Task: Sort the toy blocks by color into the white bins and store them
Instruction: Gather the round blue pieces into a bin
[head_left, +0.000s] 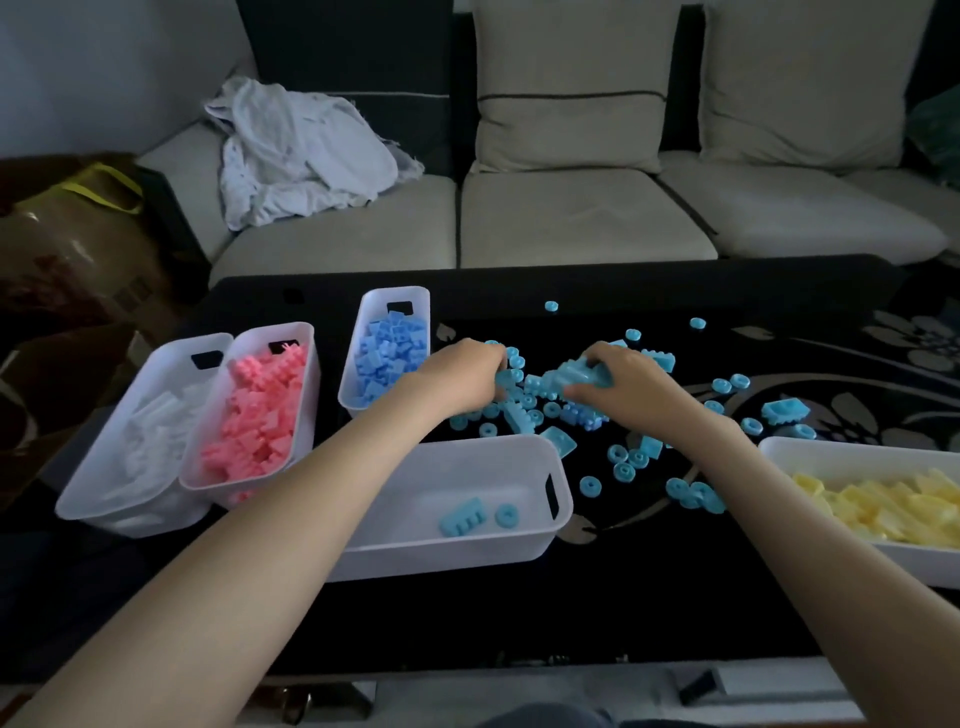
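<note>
Several light-blue toy blocks (550, 402) lie scattered on the black table (597, 613). My left hand (460, 371) is curled over blocks at the left side of the pile, closed on some. My right hand (626, 382) grips a cluster of light-blue blocks (576, 375) at the pile's middle. In front of the pile stands a white bin (524, 452) that holds two light-blue pieces (475, 517). Other white bins hold white blocks (148, 431), pink blocks (257, 421), darker blue blocks (387, 358) and yellow blocks (883, 501).
A beige sofa (571, 218) with a crumpled white cloth (301, 150) runs behind the table. A brown bag with yellow handles (78, 228) sits at the left. Loose blue rings (696, 493) lie between the front bin and the yellow bin.
</note>
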